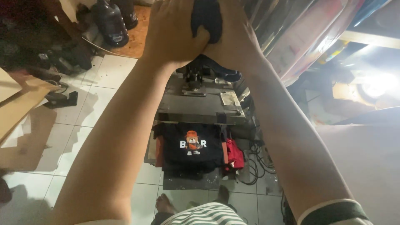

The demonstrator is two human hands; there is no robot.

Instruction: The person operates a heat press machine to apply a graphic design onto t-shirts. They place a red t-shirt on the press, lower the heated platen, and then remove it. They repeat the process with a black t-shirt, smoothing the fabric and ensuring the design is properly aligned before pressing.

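Note:
Both my arms reach forward and up over a heat press (pixel 198 106). My left hand (pixel 173 31) and my right hand (pixel 233 35) are clasped together around a dark rounded handle (pixel 207 18) at the top of the view. The press's upper plate is raised. Below it, on the lower plate, lies a black T-shirt (pixel 192 146) printed with a small cartoon bear and white letters. A red cloth (pixel 234 154) hangs at the shirt's right side.
White floor tiles (pixel 79 137) spread to the left. Dark bottles (pixel 110 23) stand at the far left, and cardboard sheets (pixel 18 104) lie at the left edge. Black cables (pixel 256 164) coil right of the press. Shiny plastic sheets (pixel 300 33) hang at the right. My bare feet (pixel 166 204) show below.

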